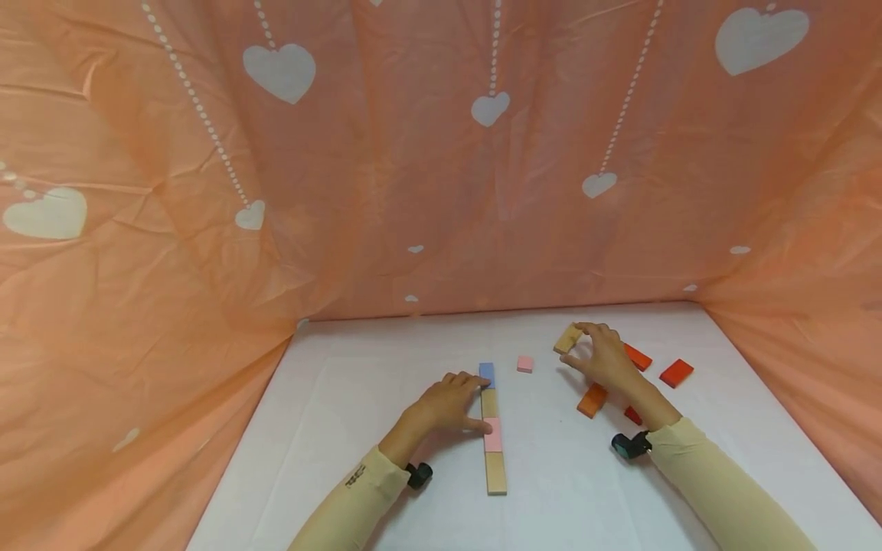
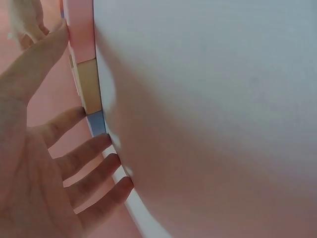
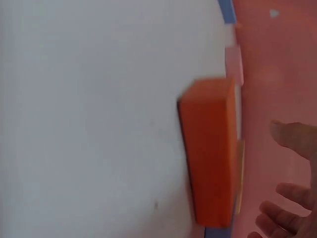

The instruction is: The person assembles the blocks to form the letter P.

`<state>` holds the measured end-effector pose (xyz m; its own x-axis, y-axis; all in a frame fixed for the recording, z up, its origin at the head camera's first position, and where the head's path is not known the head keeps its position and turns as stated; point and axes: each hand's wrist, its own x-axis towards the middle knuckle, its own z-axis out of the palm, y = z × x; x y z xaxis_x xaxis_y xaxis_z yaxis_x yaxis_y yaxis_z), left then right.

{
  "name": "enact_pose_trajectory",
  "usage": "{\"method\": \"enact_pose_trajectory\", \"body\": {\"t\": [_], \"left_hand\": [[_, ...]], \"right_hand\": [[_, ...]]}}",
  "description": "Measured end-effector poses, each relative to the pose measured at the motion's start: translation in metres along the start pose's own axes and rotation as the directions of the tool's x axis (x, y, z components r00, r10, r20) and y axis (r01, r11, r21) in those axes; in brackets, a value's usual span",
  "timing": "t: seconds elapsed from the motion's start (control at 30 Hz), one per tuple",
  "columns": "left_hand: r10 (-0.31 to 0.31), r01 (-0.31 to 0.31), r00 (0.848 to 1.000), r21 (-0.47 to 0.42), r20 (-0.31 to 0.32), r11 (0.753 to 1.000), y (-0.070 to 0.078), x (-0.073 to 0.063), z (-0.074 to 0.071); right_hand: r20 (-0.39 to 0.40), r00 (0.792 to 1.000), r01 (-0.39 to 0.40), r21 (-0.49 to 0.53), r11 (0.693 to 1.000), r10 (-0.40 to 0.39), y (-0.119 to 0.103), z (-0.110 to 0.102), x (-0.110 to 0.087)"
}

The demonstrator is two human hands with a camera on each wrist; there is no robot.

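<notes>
While the head view is showing both hands from behind, the left wrist view is showing the left hand (image 1: 444,402) from the palm side, its fingers spreading wide along a row of blocks. Its thumb is resting against the pink block (image 1: 492,435), and its forefinger is reaching the seam between the upper wooden block (image 1: 489,402) and the blue block (image 1: 487,375). Only the head view is showing the lower wooden block (image 1: 495,473), which is ending the row on the white table (image 1: 344,413).

The right hand (image 1: 606,361) is spreading thumb and forefinger wide beside a loose wooden block (image 1: 568,338); whether a fingertip is touching it, I cannot tell. Nearer the wrist, an orange block (image 1: 592,400) is lying (it is looming large and blurred in the right wrist view), and past its bottom end a second blue block (image 3: 218,232) is peeking out, which the head view is not showing. A small pink block (image 1: 525,363) is sitting between the hands, and a red block (image 1: 677,373) is lying farther right.
</notes>
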<state>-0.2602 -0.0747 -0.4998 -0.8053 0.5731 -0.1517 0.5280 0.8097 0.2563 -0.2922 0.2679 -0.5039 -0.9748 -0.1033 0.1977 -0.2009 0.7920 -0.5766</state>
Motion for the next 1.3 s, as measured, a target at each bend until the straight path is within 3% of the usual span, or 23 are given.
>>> {"method": "enact_pose_trajectory", "body": {"t": [0.2,0.67,1.3], "left_hand": [[-0.001,0.001,1.0,0.008,0.0,1.0,0.001,-0.002,0.001],[-0.012,0.011,1.0,0.007,0.019,1.0,0.004,-0.003,-0.003],[-0.021,0.021,1.0,0.023,0.022,1.0,0.007,-0.005,-0.007]], "right_hand": [[0.067,0.995,-0.07,-0.033,0.997,0.072,0.008,-0.005,0.011],[0.151,0.979,-0.119,-0.114,0.986,0.135,0.016,-0.005,0.032],[0.12,0.987,-0.095,-0.134,0.986,0.111,0.015,-0.002,0.034]]}}
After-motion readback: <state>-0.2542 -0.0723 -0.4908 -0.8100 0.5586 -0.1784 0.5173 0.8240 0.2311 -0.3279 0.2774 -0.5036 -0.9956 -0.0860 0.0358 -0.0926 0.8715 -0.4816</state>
